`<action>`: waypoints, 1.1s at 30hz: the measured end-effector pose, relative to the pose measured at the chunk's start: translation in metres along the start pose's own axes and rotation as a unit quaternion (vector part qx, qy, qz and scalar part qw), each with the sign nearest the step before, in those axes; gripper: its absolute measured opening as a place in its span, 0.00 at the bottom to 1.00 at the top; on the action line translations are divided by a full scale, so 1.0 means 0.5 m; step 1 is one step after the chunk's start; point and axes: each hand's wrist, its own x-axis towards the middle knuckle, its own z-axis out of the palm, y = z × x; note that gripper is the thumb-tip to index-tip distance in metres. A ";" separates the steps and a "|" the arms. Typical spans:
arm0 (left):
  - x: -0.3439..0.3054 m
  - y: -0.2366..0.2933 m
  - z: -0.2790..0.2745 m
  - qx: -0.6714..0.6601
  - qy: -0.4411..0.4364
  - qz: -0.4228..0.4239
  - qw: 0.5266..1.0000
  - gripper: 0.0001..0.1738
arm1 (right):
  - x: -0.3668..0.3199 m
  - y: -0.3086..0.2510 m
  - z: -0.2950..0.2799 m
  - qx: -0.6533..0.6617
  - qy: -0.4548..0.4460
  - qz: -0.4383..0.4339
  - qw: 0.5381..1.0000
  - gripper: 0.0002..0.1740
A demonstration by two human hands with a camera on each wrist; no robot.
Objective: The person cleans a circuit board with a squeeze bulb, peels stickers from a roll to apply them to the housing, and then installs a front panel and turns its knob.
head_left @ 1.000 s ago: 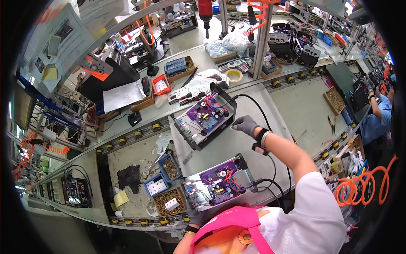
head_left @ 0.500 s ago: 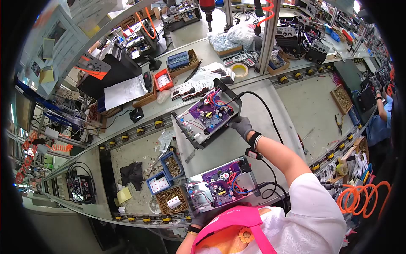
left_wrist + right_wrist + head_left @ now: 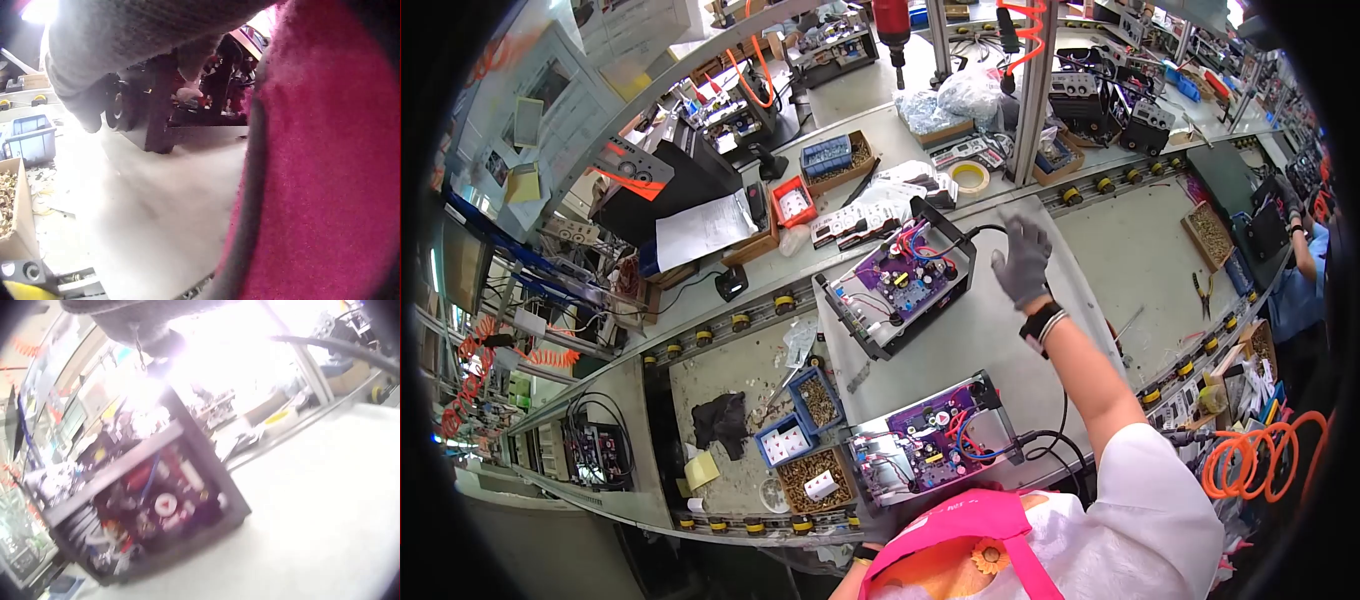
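Two open-topped electronic units with purple circuit boards stand on the grey worktop. My gloved right hand is raised with its fingers spread, to the right of the far unit and over its black cable. Only part of that glove shows at the top of the right wrist view. My gloved left hand grips the front end of the near unit, fingers over the panel beside a round knob. From the head, the apron mostly covers this hand.
Left of the near unit are a box of brass-coloured screws and blue bins. A dark cloth lies further left. A red power screwdriver hangs above the back. Pliers lie at right, where another person works.
My right hand came to the far unit's right corner, then moved off it to the right and back, fingers spreading. My left hand stays at the near unit.
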 end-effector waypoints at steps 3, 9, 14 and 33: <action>0.014 0.000 -0.004 0.030 0.011 0.007 0.999 0.27 | 0.009 0.099 0.079 0.185 -0.207 0.086 0.957 0.21; 0.122 -0.047 -0.014 0.097 0.131 0.043 0.986 0.19 | -0.087 0.088 -0.069 0.271 -0.222 0.102 0.931 0.13; 0.314 -0.033 -0.049 -0.006 0.118 0.214 0.970 0.15 | -0.314 0.056 -0.280 0.299 -0.233 0.088 0.921 0.12; 0.546 -0.086 -0.065 -0.165 -0.037 0.065 0.983 0.30 | -0.689 -0.017 -0.611 0.165 -0.147 0.299 0.928 0.16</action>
